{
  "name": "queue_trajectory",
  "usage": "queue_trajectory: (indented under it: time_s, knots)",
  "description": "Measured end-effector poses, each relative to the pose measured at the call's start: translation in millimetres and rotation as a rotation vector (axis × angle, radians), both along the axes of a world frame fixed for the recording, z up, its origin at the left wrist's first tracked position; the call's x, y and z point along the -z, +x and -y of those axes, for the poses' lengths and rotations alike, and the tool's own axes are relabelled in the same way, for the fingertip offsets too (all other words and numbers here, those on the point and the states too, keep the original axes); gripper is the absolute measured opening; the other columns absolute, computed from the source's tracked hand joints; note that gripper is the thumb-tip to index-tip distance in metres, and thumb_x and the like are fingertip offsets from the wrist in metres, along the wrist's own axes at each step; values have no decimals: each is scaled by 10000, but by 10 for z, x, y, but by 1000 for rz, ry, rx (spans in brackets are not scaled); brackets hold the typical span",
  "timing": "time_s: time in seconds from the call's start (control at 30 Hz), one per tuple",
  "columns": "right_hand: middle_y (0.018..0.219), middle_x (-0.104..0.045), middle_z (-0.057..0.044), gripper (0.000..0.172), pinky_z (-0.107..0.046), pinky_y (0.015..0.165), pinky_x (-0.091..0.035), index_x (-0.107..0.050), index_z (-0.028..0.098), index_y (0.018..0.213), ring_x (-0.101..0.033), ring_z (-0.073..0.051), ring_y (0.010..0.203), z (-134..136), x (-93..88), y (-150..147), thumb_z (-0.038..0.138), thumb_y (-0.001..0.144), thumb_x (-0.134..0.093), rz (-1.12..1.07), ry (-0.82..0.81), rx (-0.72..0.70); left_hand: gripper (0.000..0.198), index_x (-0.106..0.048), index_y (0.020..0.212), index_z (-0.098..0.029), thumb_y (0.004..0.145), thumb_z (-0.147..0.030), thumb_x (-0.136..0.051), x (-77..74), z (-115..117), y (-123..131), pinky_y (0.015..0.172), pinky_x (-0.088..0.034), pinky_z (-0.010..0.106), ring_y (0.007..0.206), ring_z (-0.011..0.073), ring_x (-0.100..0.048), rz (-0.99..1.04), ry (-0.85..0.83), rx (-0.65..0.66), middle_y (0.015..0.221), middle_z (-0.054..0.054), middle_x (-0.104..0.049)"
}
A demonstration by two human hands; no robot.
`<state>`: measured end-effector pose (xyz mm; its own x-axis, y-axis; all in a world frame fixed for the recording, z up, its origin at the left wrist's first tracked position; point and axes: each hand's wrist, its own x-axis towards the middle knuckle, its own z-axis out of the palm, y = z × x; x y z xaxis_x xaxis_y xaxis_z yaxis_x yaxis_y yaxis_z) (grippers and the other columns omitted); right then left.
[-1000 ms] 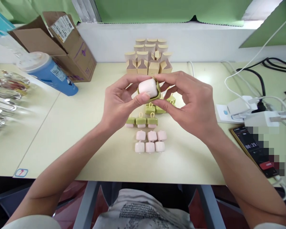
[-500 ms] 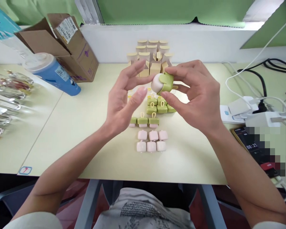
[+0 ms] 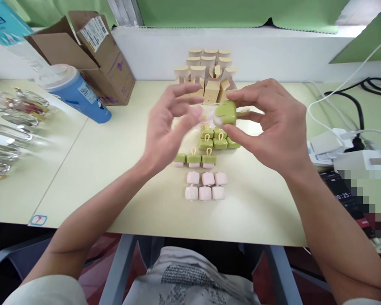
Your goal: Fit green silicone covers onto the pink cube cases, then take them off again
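Pinching in half-closed fingers (image 3: 250,97) of the right hand (image 3: 277,131) a rounded piece (image 3: 229,112), glossy green, whitish at one end, held over the table (image 3: 257,212); holding the left hand (image 3: 165,125) half open and empty just beside it.

"7" on sticker (image 3: 38,220), "25" on phone (image 3: 346,202)

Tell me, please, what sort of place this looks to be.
Probably a tabletop hand-assembly station: pale pink rounded blocks and looped green caps sit in rows on the table, and small open cartons stand behind them.
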<state>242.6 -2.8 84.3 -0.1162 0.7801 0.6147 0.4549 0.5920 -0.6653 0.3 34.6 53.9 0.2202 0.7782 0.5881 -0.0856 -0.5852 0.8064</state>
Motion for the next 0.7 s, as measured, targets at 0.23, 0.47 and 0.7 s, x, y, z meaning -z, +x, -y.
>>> queue_trajectory:
  time_s: [0.23, 0.47, 0.7]
  knots:
    - [1205, -796, -36, 371, -509, 919, -807, -876, 360, 1199, -810, -275, 1047, -91, 46, 138, 306, 839, -947, 66, -43, -64, 287, -810, 952, -294, 1081, -550, -806, 45, -82, -3, 725, -633, 400, 574, 107, -588, 32, 0, -183, 805, -31, -786]
    - [1285, -818, -43, 389, -509, 938, -805, -827, 347, 1214, -829, -287, 1153, -156, 156, 83, 392, 864, -990, -130, -177, -189, 449, -863, 1273, -310, 925, -577, -956, -25, 101, 87, 900, -734, 389, 1388, 320, -761, -175, -189, -3, 1483, 86, -808]
    - [1321, -819, -45, 400, -528, 951, -799, -822, 358, 1213, -812, -308, 1216, -104, 159, 3, 490, 874, -989, -168, -189, -194, 409, -891, 1136, -290, 878, -586, -1002, -109, 212, 99, 933, -757, 443, 1332, 341, -808, -186, -232, -2, 1396, 78, -860]
